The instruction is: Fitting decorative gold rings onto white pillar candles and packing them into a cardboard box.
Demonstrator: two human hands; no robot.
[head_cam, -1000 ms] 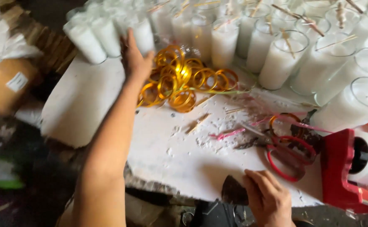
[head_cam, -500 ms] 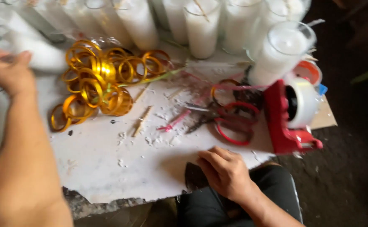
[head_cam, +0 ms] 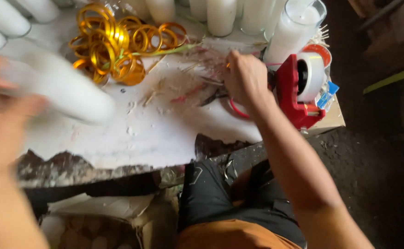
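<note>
While blurred, left hand (head_cam: 1, 108) round one white candle (head_cam: 68, 92); one red tape dispenser (head_cam: 296, 94).

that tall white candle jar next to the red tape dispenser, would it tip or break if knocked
Likely yes. The candle jar stands tall and narrow, so a sideways push could topple it. Its clear wall looks like glass, so probably fragile. Filled nearly full with white wax, it is probably heavy for its size. The right hand works close by.

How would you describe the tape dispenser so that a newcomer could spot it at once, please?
Start at the white, wax-spattered table and follow it to its right-hand end. There, just beyond the right hand and below a tall glass candle, stands the tape dispenser: the only red, blocky thing, carrying a white roll.
</note>
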